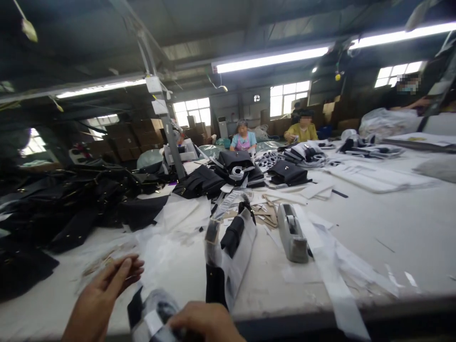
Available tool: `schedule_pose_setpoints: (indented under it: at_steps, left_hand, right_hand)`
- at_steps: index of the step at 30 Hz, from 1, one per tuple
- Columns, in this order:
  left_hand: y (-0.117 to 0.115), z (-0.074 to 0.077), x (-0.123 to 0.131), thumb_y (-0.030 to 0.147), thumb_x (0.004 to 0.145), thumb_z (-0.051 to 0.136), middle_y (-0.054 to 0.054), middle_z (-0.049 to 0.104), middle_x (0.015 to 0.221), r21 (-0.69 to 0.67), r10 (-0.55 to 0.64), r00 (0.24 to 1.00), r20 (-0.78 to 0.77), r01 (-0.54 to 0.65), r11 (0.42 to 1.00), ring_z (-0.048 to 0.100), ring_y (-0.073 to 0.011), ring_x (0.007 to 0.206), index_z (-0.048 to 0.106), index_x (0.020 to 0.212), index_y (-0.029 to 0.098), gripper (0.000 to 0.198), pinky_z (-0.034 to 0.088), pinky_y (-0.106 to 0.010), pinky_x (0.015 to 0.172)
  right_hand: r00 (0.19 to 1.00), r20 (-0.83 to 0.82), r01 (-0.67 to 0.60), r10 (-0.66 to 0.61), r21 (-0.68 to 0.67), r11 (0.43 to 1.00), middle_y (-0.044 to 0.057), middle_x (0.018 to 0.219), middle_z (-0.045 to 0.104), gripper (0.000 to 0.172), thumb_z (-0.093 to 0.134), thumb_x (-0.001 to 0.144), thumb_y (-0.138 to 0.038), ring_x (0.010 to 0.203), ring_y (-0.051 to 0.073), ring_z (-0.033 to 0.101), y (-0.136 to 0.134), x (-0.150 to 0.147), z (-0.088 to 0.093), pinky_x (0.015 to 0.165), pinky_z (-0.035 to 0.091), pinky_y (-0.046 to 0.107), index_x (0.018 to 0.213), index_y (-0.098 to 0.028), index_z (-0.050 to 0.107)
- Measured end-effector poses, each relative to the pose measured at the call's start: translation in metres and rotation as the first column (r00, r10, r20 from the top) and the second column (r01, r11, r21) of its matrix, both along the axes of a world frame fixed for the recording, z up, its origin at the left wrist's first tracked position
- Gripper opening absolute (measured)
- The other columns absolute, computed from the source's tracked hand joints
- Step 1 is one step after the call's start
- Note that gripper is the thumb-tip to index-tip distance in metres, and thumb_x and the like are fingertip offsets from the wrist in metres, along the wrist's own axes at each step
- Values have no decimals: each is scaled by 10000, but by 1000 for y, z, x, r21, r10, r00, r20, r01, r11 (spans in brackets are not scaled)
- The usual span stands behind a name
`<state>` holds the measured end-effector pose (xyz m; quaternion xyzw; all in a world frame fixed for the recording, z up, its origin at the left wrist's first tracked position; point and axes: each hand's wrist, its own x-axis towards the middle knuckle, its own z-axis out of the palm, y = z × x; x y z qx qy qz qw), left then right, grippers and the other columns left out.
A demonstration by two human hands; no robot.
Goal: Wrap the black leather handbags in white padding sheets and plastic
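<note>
At the lower left, my left hand (107, 289) is raised over the table, its fingers bent and pressed near the thumb; whether something thin is between them is too small to tell. My right hand (206, 319) is at the bottom edge, holding a rolled strap bundle (156, 311) wrapped in clear plastic and white material. Just beyond stands a black bag (233, 247) partly covered in white wrapping, its handle (213, 237) in clear plastic. A grey tape dispenser (292, 232) sits right of the bag.
Black bags (85, 190) are heaped on the left of the white table (388, 223). More bags (288, 172) lie further back. White paper strips (331, 275) hang over the front edge. A metal post (171, 142) rises behind. Several people are across the table.
</note>
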<state>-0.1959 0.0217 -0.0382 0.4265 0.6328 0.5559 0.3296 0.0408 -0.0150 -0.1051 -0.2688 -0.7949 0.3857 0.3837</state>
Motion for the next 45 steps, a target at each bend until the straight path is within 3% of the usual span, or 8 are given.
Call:
schedule_pose_setpoints:
  at_steps: [3, 6, 12, 19, 30, 38, 42, 45]
  left_hand:
    - [19, 46, 59, 656, 693, 719, -88, 743, 1041, -5, -317, 948, -17, 317, 948, 680, -286, 1016, 680, 1055, 179, 600, 556, -376, 927]
    - [47, 74, 114, 698, 767, 618, -125, 716, 1133, -89, -584, 811, -21, 581, 809, 646, -284, 1085, 687, 1094, 151, 641, 513, -380, 959]
    - [85, 93, 168, 725, 742, 616, -105, 743, 973, -243, -727, 687, -9, 703, 668, 660, -276, 972, 724, 1002, 142, 648, 513, -361, 835]
    - [84, 98, 172, 662, 746, 656, -22, 715, 830, -251, -741, 660, -124, 702, 667, 617, -194, 733, 679, 1126, 187, 609, 437, -277, 656]
    - [84, 100, 167, 618, 786, 652, -18, 670, 750, -294, -799, 601, -33, 758, 582, 598, -173, 641, 673, 995, 169, 496, 452, -265, 595]
    - [75, 105, 166, 528, 796, 701, -75, 731, 904, -250, -812, 579, 77, 799, 547, 670, -211, 791, 665, 1138, 154, 508, 502, -302, 739]
    - [74, 99, 165, 478, 778, 742, -65, 748, 1003, -237, -756, 644, 119, 758, 608, 690, -240, 937, 634, 1225, 190, 543, 512, -314, 849]
    - [73, 94, 164, 455, 764, 767, -54, 741, 1095, -219, -687, 705, 176, 709, 671, 692, -226, 981, 608, 1271, 221, 581, 525, -281, 863]
  right_hand:
    - [916, -252, 248, -311, -252, 935, 38, 818, 690, 447, 699, 778, -542, 582, 141, 610, -17, 64, 38, 532, 484, 230, 1107, -241, 684]
    - [798, -315, 383, -514, -394, 836, 28, 746, 661, 413, 670, 831, -496, 572, 137, 597, -8, 102, 68, 527, 487, 233, 1111, -193, 649]
    - [746, -376, 360, -550, -467, 808, 64, 880, 703, 452, 743, 758, -476, 554, 142, 647, 54, 105, 74, 504, 505, 245, 1037, -138, 631]
    - [706, -536, 137, -463, -537, 832, 48, 870, 702, 503, 780, 706, -464, 607, 159, 693, 79, 78, 79, 564, 556, 254, 1041, -131, 607]
    - [787, -343, 447, -513, -256, 857, 46, 874, 713, 239, 707, 782, -281, 659, 183, 714, 71, 73, 86, 571, 548, 247, 980, -162, 649]
    - [832, -333, 436, -443, -98, 894, 34, 949, 737, 208, 621, 863, -235, 793, 178, 700, 63, 86, 84, 733, 547, 270, 1050, -211, 709]
    - [810, -233, 543, -539, -51, 838, 29, 873, 737, 223, 558, 934, -336, 703, 149, 692, 62, 122, 62, 696, 534, 241, 987, -193, 721]
    - [709, 25, 704, -704, 16, 710, 37, 903, 736, 285, 450, 994, -324, 757, 142, 704, 78, 165, 40, 736, 535, 228, 1053, -173, 685]
